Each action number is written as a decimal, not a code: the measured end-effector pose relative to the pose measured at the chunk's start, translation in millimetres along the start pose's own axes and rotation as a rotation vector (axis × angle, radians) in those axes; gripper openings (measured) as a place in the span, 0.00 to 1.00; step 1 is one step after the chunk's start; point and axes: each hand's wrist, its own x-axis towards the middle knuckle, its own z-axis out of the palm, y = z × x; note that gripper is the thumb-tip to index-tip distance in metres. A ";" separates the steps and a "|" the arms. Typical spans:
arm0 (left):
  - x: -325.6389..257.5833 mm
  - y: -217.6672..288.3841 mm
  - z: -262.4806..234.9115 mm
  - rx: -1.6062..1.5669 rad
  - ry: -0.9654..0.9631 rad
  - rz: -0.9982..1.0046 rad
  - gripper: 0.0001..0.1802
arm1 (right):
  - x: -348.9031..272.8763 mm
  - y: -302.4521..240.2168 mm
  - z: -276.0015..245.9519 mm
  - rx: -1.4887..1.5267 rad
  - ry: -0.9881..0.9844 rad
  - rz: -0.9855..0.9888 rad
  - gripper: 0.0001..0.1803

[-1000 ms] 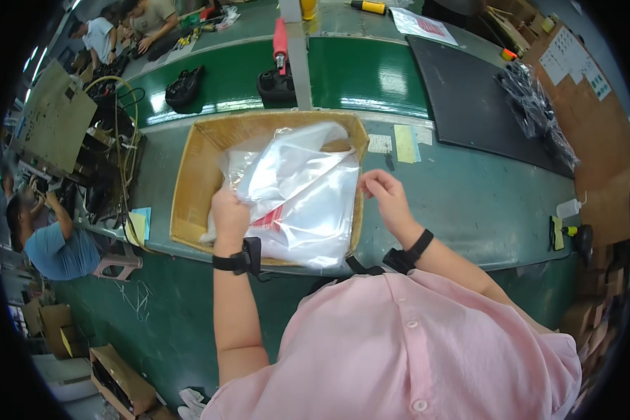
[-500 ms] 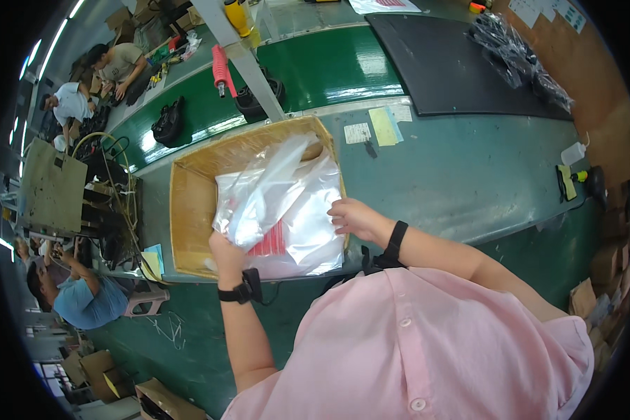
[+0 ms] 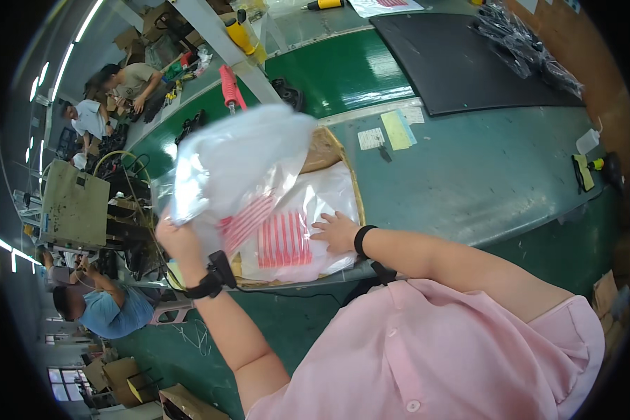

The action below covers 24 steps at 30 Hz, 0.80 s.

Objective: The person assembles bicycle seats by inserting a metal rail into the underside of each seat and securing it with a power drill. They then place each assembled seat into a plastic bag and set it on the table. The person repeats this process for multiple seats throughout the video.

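Note:
My left hand is closed on the edge of a clear plastic bag with red print, held up over the left part of a cardboard box. The raised bag is smeared by motion and hides much of the box. Inside the box lies a stack of clear plastic bags with red striped print. My right hand rests on the right side of this stack, fingers spread.
Beyond the box runs a green conveyor belt with black items on it. A red power screwdriver hangs by a metal post. Paper notes, a black mat and a small white bottle lie rightward on the bench. Several people sit at left.
My left hand has moved left, pulling one bag up and away from the stack. The right hand now lies spread on the bags. The whole view has shifted slightly.

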 end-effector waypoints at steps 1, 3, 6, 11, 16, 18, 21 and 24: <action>7.3 17.3 -11.7 0.018 0.001 0.006 0.12 | 1.5 -4.3 -18.0 0.037 -0.130 0.046 0.34; 8.9 61.9 -30.6 0.037 0.005 0.049 0.12 | -5.6 -13.0 -45.2 0.824 0.138 -0.037 0.31; -16.0 126.6 -11.8 0.145 0.009 0.217 0.14 | -53.7 -33.1 -108.1 1.854 0.393 -0.183 0.37; -93.3 211.1 98.8 0.177 -0.602 0.536 0.32 | -115.8 16.8 -83.0 2.401 0.347 -0.209 0.33; -141.8 273.3 188.9 0.002 -0.656 0.488 0.35 | -194.3 92.1 -3.6 2.590 0.498 0.127 0.32; -152.0 304.5 222.1 -0.045 -0.703 0.476 0.34 | -230.6 133.4 13.7 2.618 0.604 0.180 0.31; -170.0 347.1 292.2 -0.070 -0.768 0.435 0.33 | -283.7 202.9 33.2 2.641 0.753 0.224 0.30; -205.2 358.9 402.1 -0.070 -0.791 0.407 0.29 | -334.8 280.6 45.4 2.670 0.890 0.220 0.30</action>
